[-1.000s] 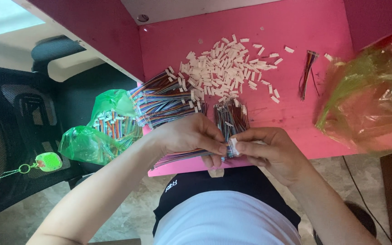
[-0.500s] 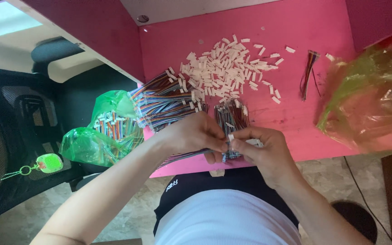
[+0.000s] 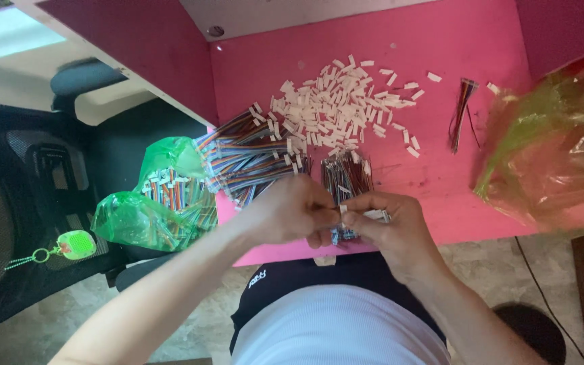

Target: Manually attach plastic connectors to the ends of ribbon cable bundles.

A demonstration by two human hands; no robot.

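Both of your hands meet at the near edge of the pink desk (image 3: 441, 203), just above your lap: your left hand (image 3: 290, 215) is closed with its fingertips pinched together, and your right hand (image 3: 388, 223) is curled toward it, so the two touch at the fingertips. Between them you pinch a small white connector piece (image 3: 343, 211), and your right hand also cradles another pale piece (image 3: 377, 215) against its fingers; how the wire ends sit in the piece is too small to tell. Under and just beyond your hands lies a dark bundle of thin wires (image 3: 347, 177), its near end hidden by your fingers. To the left of that bundle, a larger fan of multicoloured ribbon wires (image 3: 248, 159) spreads across the desk and hangs over its left edge. Beside that edge, off the desk, sits a green plastic bag (image 3: 153, 206) holding more coloured wires with white ends. Farther back on the desk, a loose heap of small white connector housings (image 3: 336, 108) is scattered wide, with a few stray ones lying apart to the right. Well right of the heap, a thin separate bunch of wires (image 3: 461, 111) lies on its own. At the right edge, a crumpled translucent green and red bag (image 3: 549, 152) rests partly on the desk. Far left, a small green key tag (image 3: 76, 245) lies on a dark chair seat (image 3: 28, 203).
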